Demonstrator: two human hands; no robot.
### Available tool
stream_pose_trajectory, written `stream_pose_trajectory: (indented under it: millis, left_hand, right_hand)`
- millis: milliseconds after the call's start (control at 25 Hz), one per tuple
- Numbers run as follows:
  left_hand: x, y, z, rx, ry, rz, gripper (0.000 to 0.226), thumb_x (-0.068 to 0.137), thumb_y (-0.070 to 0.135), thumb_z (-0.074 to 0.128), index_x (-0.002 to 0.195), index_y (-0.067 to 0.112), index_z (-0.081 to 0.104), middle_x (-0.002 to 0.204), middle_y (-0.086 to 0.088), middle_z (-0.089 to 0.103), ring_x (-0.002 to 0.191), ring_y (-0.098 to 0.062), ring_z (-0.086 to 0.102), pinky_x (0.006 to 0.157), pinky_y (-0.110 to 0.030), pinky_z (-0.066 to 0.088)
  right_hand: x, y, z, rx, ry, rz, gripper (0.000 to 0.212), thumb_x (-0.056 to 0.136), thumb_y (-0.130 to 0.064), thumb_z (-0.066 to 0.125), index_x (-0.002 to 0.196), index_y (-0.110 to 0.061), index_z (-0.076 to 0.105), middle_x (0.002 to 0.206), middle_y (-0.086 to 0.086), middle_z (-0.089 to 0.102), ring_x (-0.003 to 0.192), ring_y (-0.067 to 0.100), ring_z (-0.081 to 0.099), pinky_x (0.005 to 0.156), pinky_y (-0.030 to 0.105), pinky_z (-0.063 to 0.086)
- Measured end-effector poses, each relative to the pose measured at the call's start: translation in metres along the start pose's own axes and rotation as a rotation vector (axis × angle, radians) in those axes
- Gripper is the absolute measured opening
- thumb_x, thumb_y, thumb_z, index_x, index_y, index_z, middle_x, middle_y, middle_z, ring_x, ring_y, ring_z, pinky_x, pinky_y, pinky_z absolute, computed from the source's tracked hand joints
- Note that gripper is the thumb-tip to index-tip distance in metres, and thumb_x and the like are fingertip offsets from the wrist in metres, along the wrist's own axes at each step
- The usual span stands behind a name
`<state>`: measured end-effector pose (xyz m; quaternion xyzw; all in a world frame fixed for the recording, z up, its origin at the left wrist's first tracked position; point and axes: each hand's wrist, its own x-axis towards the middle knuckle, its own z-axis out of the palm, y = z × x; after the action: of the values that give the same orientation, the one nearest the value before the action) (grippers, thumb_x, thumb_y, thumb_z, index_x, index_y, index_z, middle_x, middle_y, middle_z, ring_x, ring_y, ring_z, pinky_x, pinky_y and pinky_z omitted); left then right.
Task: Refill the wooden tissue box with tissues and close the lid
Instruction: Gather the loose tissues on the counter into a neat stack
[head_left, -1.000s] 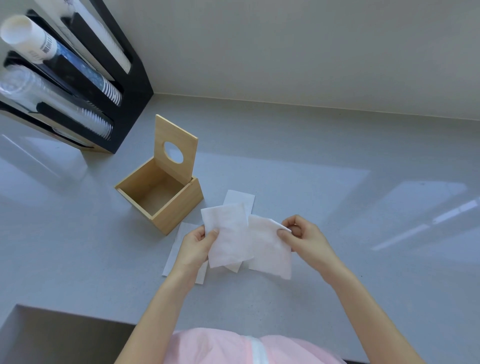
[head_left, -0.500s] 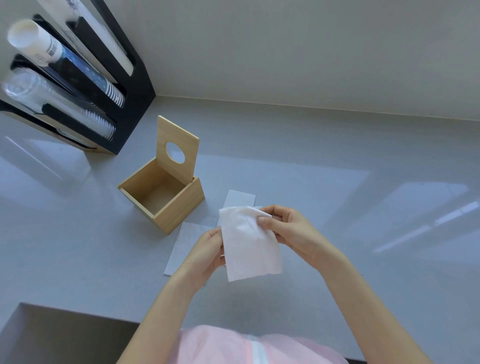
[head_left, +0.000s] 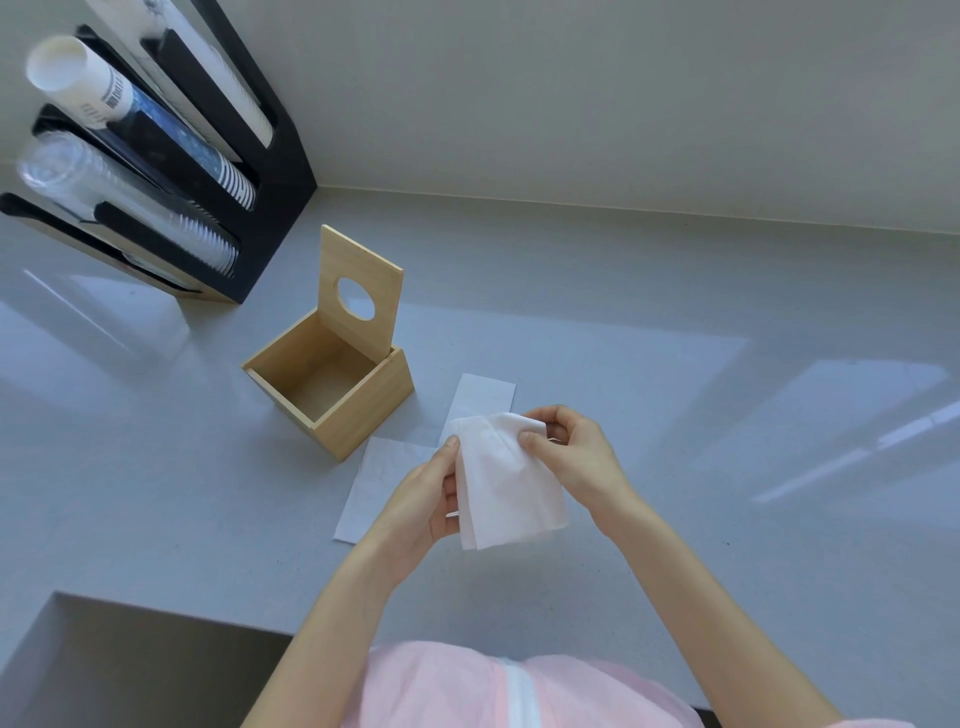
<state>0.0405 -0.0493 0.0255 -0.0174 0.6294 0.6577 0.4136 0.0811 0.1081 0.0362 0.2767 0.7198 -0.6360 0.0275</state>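
Note:
The wooden tissue box (head_left: 363, 415) stands open and empty on the grey counter, its lid (head_left: 358, 291) with a round hole raised upright at the back. Just right of and nearer than the box, my left hand (head_left: 415, 504) and my right hand (head_left: 571, 457) hold a folded white tissue (head_left: 504, 488) between them above the counter. The left hand pinches its left edge, the right hand grips its top right corner. Two more flat tissues lie on the counter beneath, one (head_left: 374, 478) by the box's front corner and one (head_left: 483, 397) behind my hands.
A black cup dispenser rack (head_left: 218, 171) with stacks of paper and clear plastic cups stands at the back left against the wall. A recessed dark opening (head_left: 130, 670) cuts into the counter's near left edge. The counter (head_left: 727, 415) stretches to the right.
The two tissues I held spread apart a second ago have been brought together and folded into one narrower stack. Both hands have moved closer to each other.

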Motion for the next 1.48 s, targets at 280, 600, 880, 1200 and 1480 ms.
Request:
stream_pose_trajectory:
  millis: [280,600,880,1200,1480]
  left_hand:
    - [0.0,-0.003,-0.001,0.046,0.001,0.018,0.034,0.093,0.039,0.041,0.097,0.018,0.068,0.09,0.001,0.073,0.079,-0.01,0.069,0.071,-0.025,0.054]
    - [-0.002,-0.01,-0.009,0.037,0.071,0.068,0.018,0.092,0.016,0.049,0.091,0.019,0.067,0.078,0.008,0.074,0.071,-0.006,0.07,0.061,-0.019,0.055]
    - [-0.006,-0.004,-0.031,0.01,0.171,0.031,0.016,0.092,0.015,0.05,0.092,0.019,0.066,0.08,0.007,0.072,0.07,-0.005,0.068,0.066,-0.023,0.054]
    - [-0.004,0.01,-0.059,0.044,0.156,-0.024,0.015,0.091,0.016,0.053,0.091,0.018,0.067,0.082,0.004,0.072,0.07,-0.007,0.068,0.063,-0.022,0.053]
    - [0.001,0.016,-0.08,0.142,0.059,-0.063,0.016,0.091,0.016,0.053,0.097,0.012,0.067,0.092,-0.004,0.07,0.079,-0.016,0.067,0.067,-0.023,0.052]
  right_hand:
    - [0.001,0.007,0.011,0.009,0.073,-0.005,0.012,0.084,-0.012,0.055,0.087,-0.023,0.059,0.1,0.007,0.066,0.084,0.018,0.058,0.071,0.026,0.046]
    - [0.003,0.011,0.022,0.001,0.045,0.0,0.016,0.084,-0.015,0.056,0.078,-0.029,0.058,0.097,0.005,0.064,0.085,0.017,0.057,0.074,0.027,0.047]
    - [0.04,-0.009,0.014,-0.078,0.083,0.01,0.015,0.089,-0.016,0.054,0.102,-0.016,0.061,0.094,0.004,0.063,0.086,0.018,0.06,0.08,0.03,0.051]
    - [0.079,-0.014,0.036,-0.76,0.032,0.137,0.055,0.084,-0.027,0.061,0.131,-0.008,0.039,0.135,0.015,0.034,0.127,0.031,0.034,0.098,0.039,0.038]
    - [0.084,-0.018,0.051,-0.87,0.072,0.187,0.039,0.083,-0.007,0.055,0.121,-0.006,0.044,0.13,0.015,0.032,0.122,0.031,0.033,0.091,0.037,0.041]
